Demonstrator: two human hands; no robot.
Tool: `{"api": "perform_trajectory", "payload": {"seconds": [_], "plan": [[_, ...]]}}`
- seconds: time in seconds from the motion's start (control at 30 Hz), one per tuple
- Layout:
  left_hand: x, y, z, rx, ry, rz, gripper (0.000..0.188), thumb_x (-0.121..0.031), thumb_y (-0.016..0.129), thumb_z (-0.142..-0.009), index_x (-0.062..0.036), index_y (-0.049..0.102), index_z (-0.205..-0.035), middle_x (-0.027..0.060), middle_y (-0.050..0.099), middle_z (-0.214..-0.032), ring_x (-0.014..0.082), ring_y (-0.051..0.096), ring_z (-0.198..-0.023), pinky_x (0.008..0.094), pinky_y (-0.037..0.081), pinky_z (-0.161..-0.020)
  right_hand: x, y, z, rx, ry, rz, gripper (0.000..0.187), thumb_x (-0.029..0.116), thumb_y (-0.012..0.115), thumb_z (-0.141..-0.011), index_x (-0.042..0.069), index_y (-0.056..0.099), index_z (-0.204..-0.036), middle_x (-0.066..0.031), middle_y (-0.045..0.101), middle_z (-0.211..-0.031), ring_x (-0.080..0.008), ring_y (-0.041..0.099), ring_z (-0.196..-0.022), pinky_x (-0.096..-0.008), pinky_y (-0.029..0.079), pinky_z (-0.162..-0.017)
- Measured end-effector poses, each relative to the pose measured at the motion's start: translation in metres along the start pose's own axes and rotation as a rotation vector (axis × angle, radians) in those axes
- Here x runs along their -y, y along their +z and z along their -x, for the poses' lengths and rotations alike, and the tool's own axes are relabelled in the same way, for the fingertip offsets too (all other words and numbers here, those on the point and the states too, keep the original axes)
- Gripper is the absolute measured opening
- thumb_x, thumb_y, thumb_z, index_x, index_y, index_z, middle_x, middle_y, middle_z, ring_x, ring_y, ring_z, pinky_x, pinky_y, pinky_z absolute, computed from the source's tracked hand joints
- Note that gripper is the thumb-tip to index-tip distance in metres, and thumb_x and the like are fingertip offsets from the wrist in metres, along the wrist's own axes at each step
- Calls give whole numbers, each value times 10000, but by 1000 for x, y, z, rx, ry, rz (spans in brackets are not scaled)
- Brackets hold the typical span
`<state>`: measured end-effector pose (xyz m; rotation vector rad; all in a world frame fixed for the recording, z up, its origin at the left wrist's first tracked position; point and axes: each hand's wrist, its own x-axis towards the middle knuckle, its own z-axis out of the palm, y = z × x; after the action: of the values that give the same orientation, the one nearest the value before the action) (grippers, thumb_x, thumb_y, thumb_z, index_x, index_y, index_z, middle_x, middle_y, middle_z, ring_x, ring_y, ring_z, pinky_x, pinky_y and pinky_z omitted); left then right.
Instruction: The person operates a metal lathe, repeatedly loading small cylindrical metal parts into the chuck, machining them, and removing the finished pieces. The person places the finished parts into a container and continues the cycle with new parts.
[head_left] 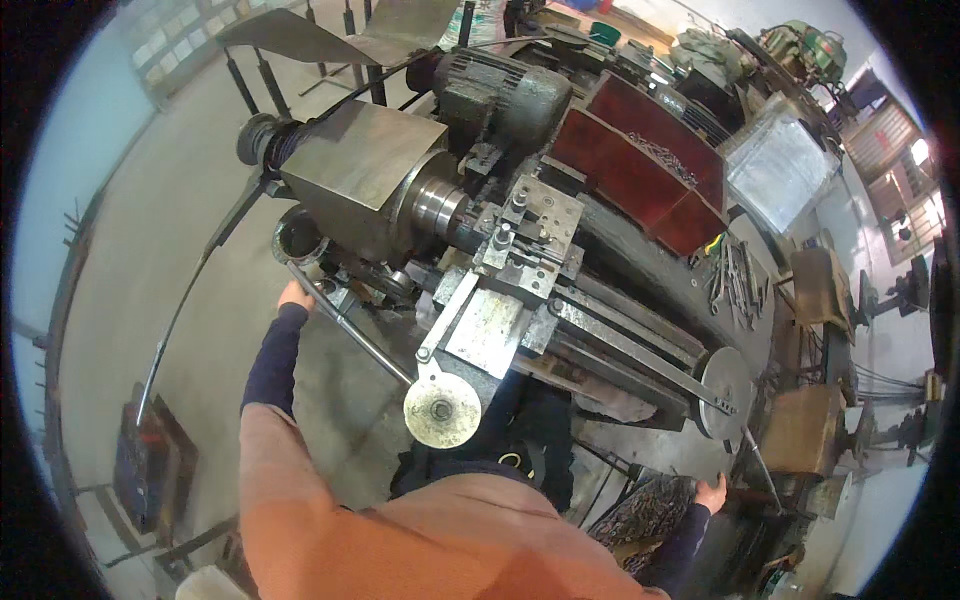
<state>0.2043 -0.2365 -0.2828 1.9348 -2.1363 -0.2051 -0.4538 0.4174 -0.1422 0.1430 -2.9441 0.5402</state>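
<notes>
My left hand (294, 296) is closed around the upper end of a long metal lever (355, 335), which slants down to a round disc (441, 410) at the front of a small lathe. My right hand (710, 494) is low on the right with its fingers apart, beside a thin rod (762, 468) below the lathe's round end plate (726, 392); no contact with the rod shows. The lathe's headstock (362, 165) carries a steel chuck (437, 207), facing the tool slide (540, 225) with its bolts and blocks. Whatever the chuck holds is too small to make out.
Behind the lathe bed stands a dark red tray (640, 165) with small metal parts inside. An electric motor (505, 95) sits behind the headstock. Several wrenches (738, 285) lie at the right. A long bar (190, 290) reaches out at the left above a dark box (150, 470).
</notes>
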Motion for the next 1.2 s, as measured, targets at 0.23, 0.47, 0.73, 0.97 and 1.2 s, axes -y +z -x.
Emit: {"api": "perform_trajectory", "payload": {"seconds": [0.23,0.47,0.73,0.97,1.2], "plan": [[-51,61,-4,176,-428,79,588,-485,548,-763,-38,533,-1145,204,577,-1085,326,552,-1037,418,438,-868,60,-24,12,96,-200,-60,368,64,578,-607,-15,648,-959,-177,655,-916,-236,635,-868,-315,473,-788],[-29,27,-1,354,-7,-305,247,-277,583,-755,-112,659,-921,130,657,-857,310,630,-843,402,493,-770,194,-59,-6,150,-676,-341,361,37,543,-613,-18,643,-955,-146,661,-892,-225,628,-871,-315,459,-818],[-4,-45,1,231,49,-157,398,-351,547,-792,-126,545,-1120,152,641,-918,332,601,-896,439,480,-747,468,-68,101,407,-1569,-774,412,153,623,-565,5,622,-950,-147,609,-848,-310,583,-791,-355,468,-719],[68,-265,19,-440,27,-142,341,-327,460,-885,-100,544,-1126,126,632,-990,317,604,-889,403,476,-753,590,3,189,313,-1716,-61,270,222,612,-539,113,702,-769,-105,647,-818,-302,572,-856,-380,457,-778],[37,-234,111,-191,-515,-168,554,-584,344,-857,-107,601,-972,160,628,-944,368,588,-899,461,455,-771,601,-10,198,512,-1542,188,305,237,611,-605,54,681,-838,-162,658,-862,-282,633,-853,-378,453,-801]]}}
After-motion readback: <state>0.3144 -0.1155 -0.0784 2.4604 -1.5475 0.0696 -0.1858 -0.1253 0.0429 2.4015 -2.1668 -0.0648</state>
